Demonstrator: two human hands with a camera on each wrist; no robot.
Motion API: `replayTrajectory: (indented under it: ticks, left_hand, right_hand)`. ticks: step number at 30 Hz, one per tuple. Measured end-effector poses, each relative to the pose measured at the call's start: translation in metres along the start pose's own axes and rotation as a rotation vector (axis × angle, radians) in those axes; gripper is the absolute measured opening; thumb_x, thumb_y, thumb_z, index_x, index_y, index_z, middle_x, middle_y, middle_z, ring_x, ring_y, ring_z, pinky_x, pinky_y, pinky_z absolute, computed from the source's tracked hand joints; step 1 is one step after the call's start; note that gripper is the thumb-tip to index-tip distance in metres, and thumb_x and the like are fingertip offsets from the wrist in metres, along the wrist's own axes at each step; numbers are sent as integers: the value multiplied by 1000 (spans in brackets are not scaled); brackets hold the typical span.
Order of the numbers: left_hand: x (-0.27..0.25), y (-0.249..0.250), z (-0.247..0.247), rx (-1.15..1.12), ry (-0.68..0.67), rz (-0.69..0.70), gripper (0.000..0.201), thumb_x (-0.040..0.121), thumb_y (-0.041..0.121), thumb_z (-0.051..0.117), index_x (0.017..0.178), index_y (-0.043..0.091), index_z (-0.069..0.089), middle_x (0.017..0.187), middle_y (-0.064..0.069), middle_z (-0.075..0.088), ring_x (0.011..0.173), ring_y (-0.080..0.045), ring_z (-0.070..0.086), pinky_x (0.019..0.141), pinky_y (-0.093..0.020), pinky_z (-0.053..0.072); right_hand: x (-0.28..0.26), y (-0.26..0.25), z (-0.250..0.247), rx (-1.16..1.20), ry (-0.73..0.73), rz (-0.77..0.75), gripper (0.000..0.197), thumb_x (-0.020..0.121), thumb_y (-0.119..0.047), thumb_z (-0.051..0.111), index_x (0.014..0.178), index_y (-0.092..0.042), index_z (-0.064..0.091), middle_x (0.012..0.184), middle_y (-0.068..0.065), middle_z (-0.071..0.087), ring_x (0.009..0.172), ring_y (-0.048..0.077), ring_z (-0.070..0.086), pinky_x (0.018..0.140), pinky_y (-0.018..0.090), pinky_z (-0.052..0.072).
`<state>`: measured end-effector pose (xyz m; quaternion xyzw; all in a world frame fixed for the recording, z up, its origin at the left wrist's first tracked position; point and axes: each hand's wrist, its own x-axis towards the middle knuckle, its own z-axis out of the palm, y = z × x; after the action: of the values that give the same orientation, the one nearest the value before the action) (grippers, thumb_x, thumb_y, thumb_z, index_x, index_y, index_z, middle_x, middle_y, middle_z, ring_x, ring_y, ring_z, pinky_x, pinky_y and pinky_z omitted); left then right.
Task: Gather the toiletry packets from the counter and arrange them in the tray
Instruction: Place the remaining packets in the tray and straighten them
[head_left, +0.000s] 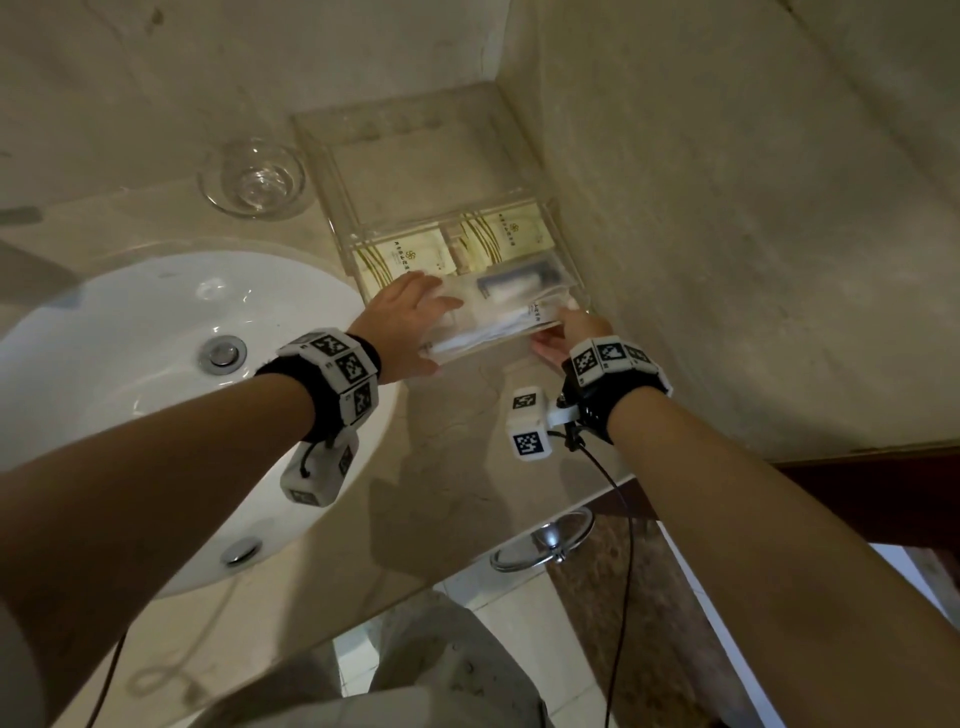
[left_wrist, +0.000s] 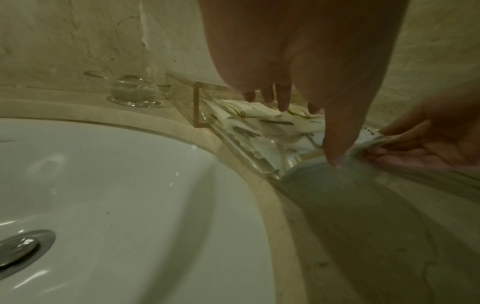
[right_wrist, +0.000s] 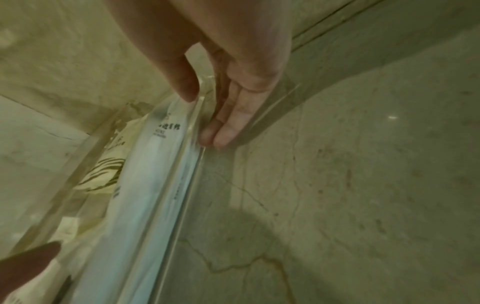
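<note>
A clear acrylic tray (head_left: 332, 171) sits on the marble counter, in the corner against the right wall. Its front part holds two cream packets (head_left: 400, 254), a clear packet with a white item (head_left: 519, 286) and a long white packet (head_left: 493, 332). My left hand (head_left: 410, 317) lies over the tray's front left, straight fingers (left_wrist: 281, 98) pointing down onto the packets and the thumb (left_wrist: 335, 144) at the front wall. My right hand (head_left: 571, 332) pinches the tray's front right wall (right_wrist: 182, 185), thumb (right_wrist: 187, 86) inside on the white packet (right_wrist: 145, 185), fingers (right_wrist: 223, 131) outside.
A glass dish (head_left: 260, 176) stands left of the tray. The white sink (head_left: 130, 338) with its drain (head_left: 223, 353) fills the counter's left. The stone wall (head_left: 727, 208) closes off the right side. A chrome ring (head_left: 545, 540) hangs below the counter's front edge.
</note>
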<state>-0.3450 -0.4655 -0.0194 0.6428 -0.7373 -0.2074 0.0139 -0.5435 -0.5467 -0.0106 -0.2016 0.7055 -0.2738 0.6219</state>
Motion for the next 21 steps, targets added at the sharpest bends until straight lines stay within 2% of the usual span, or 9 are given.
replayTrajectory:
  ticks: [2,3,6,10,11,13,16,17,21]
  left_hand:
    - [0,2,-2,5,8,19,85,71,28,74,143,17,31,153,-13,21,143,-33,12,118,-41,10]
    - [-1,2,-3,11,14,33,85,71,27,74,143,17,31,153,-13,22,143,-33,13,118,-41,11]
    - [-2,6,-3,47,22,77,83,70,25,73,142,17,33,152,-11,25,143,-31,16,116,-43,16]
    - [-5,13,-5,86,37,148,77,72,18,71,141,16,36,151,-11,29,143,-30,20,114,-45,18]
    - [-5,14,-7,92,39,160,77,72,17,71,141,17,37,151,-10,29,142,-29,20,114,-45,18]
    - [-4,14,-10,95,32,159,78,72,19,70,141,19,34,151,-8,28,143,-27,19,114,-44,18]
    - [-4,13,-14,86,18,135,80,73,21,70,143,21,31,152,-6,26,143,-25,18,114,-42,18]
    - [-4,13,-15,85,15,130,80,73,21,69,143,21,30,152,-5,26,143,-25,17,114,-42,18]
    - [-5,12,-14,70,-2,99,80,74,20,69,144,21,29,152,-5,26,143,-25,17,115,-42,19]
  right_hand:
    - [2,0,1,-29,3,1,17,93,-3,44,80,-3,54,75,13,59,63,20,58,74,34,51]
    - [4,0,1,-36,-3,-6,18,94,-2,42,80,-4,54,73,12,58,62,20,58,72,34,51]
    - [3,-1,2,-43,28,-6,17,93,0,39,99,-2,54,70,13,58,59,20,57,56,33,50]
    - [6,0,-3,-32,8,-60,31,92,-3,38,119,2,52,70,13,56,56,20,54,71,41,58]
    - [6,1,-3,-22,7,-77,33,92,-5,39,121,3,51,70,13,56,56,20,54,65,38,57]
    - [6,-1,-3,-21,21,-103,36,92,-7,41,126,1,49,77,15,60,59,21,57,51,30,55]
    - [5,-3,0,20,36,-121,41,89,-4,45,130,-1,46,111,22,62,73,25,62,45,29,56]
    - [7,-3,1,36,29,-124,42,88,-2,46,130,-2,46,115,22,60,76,25,62,44,29,56]
    - [11,-1,1,88,12,-129,44,83,5,48,128,4,47,109,23,59,86,32,63,51,36,54]
